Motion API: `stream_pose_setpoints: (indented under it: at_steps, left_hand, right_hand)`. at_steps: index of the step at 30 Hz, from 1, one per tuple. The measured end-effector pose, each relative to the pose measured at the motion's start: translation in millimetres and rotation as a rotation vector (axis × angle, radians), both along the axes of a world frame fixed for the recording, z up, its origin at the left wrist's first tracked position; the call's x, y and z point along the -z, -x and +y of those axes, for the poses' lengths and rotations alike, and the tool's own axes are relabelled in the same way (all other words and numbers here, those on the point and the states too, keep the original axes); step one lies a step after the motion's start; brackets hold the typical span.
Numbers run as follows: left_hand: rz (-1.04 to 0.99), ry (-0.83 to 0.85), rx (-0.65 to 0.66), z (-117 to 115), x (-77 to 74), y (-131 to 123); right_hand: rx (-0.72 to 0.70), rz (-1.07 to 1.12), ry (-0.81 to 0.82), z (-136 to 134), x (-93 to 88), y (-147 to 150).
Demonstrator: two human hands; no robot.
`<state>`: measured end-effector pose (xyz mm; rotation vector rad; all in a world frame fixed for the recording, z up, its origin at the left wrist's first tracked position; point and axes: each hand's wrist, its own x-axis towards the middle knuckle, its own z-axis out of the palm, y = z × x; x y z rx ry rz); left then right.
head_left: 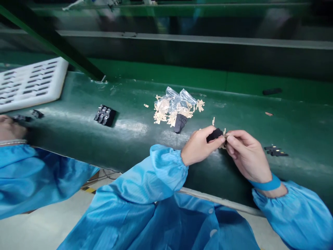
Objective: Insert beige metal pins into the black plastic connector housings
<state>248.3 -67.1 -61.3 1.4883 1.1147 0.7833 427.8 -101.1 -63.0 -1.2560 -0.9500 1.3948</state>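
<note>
While a long green table (pixel 299 121) fills most of the view, a white tray (pixel 31 85) with rows of dark slots lies at its far left corner, and from the left edge come a blue sleeve (pixel 39 178) and a hand (pixel 10 126) of another person, near two small black parts (pixel 37 114). On the table, a group of black parts (pixel 104 115) lies left of the middle. Further right is a clear plastic bag (pixel 179 97) with many thin tan strips (pixel 162 109) on and around it, and a dark stack of pieces (pixel 180 123) lies just in front of the bag. Some black bits (pixel 275 151) lie to the right. The person, wearing a blue coat (pixel 166 173), holds both hands over the table near its front edge. The grip of the left hand (pixel 199 146) is closed around a small black piece (pixel 214 134), which is between the hands. The right hand (pixel 247 156), with a blue wristband (pixel 265 183), pinches the end of this piece. Tiny tan bits (pixel 224 132) show beside the fingers, but they are too small to tell if they are held.
</note>
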Motion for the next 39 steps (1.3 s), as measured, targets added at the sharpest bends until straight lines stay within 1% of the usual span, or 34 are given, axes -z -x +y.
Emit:
stream_pose_setpoints:
  at_steps: [4, 7, 10, 14, 17, 19, 21, 23, 26, 33, 37, 39]
  left_hand:
    - [-0.061, -0.008, -0.047, 4.0, -1.1, 1.8]
    - [-0.08, -0.03, -0.041, 4.3, -2.4, 2.5]
    - [-0.034, -0.042, -0.066, 3.7, -2.9, 2.6]
    - [0.035, -0.026, -0.078, 3.2, -2.5, 3.0]
    - [0.05, -0.084, -0.097, 1.9, -1.7, 3.2]
    - [0.062, -0.137, -0.11, 0.3, -0.9, 3.1]
    - [0.088, -0.196, -0.084, -1.3, 0.4, 2.9]
    - [0.125, -0.241, -0.028, -2.9, 1.7, 2.9]
    - [0.184, -0.251, 0.011, -4.7, 3.1, 2.9]
    - [0.266, -0.295, -0.065, -2.9, -0.6, 3.2]
    - [0.255, -0.236, -0.192, 1.4, -1.7, 6.2]
    - [0.276, -0.232, -0.192, 2.0, -0.4, 7.0]
  right_hand:
    - [0.008, -0.178, -0.015, -0.8, 6.2, -6.1]
    - [0.006, -0.19, -0.028, -0.9, 6.1, -7.5]
    - [-0.01, -0.212, -0.055, -0.1, 1.6, -5.3]
    - [-0.091, -0.336, -0.124, -0.2, -3.6, -4.2]
    - [-0.143, -0.4, -0.191, -2.7, -2.3, -5.1]
    - [-0.143, -0.459, -0.239, -4.3, -0.3, -5.2]
    - [-0.125, -0.53, -0.28, -4.8, 1.0, -5.0]
    - [-0.101, -0.586, -0.31, -4.5, 0.8, -4.7]
    - [-0.088, -0.645, -0.361, -4.0, -1.2, -4.3]
    - [-0.137, -0.733, -0.448, -4.7, -2.8, -4.9]
    - [-0.014, -0.716, -0.396, -0.9, -3.8, -8.8]
    - [0.005, -0.711, -0.388, 0.6, -4.6, -10.5]
